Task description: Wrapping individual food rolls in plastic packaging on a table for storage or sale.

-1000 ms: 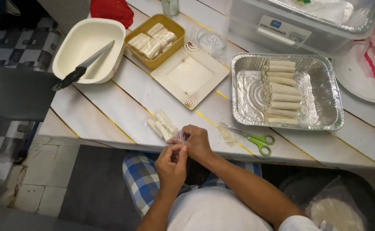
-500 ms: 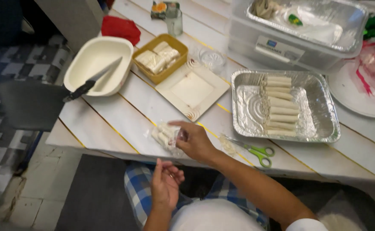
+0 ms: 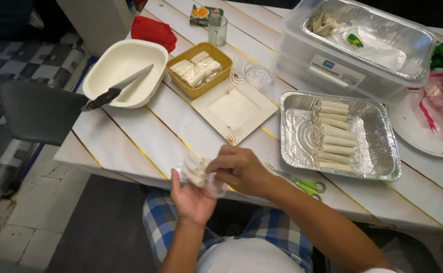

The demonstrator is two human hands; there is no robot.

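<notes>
My left hand [image 3: 191, 199] is palm up at the table's near edge, holding a clear plastic packet of pale sticks [image 3: 197, 169]. My right hand [image 3: 239, 169] is closed on the same packet from the right, fingers pinching the plastic. Green-handled scissors [image 3: 305, 185] lie just right of my right wrist. A foil tray [image 3: 378, 126] with a row of rolled pale wraps [image 3: 330, 134] sits beyond them. A white square plate [image 3: 234, 108] lies just above my hands.
A white oval dish [image 3: 118, 63] holds a black-handled knife [image 3: 115, 90]. A yellow tray [image 3: 221, 58] contains pale blocks. A clear bin with a foil tray [image 3: 363, 40], a glass [image 3: 217, 29], a red cloth [image 3: 153, 31] and a grey chair [image 3: 37, 111] surround the table.
My right hand lifted the packet off the table and my left hand rose beneath it; both now hold it. The camera view also tilted up and moved closer.
</notes>
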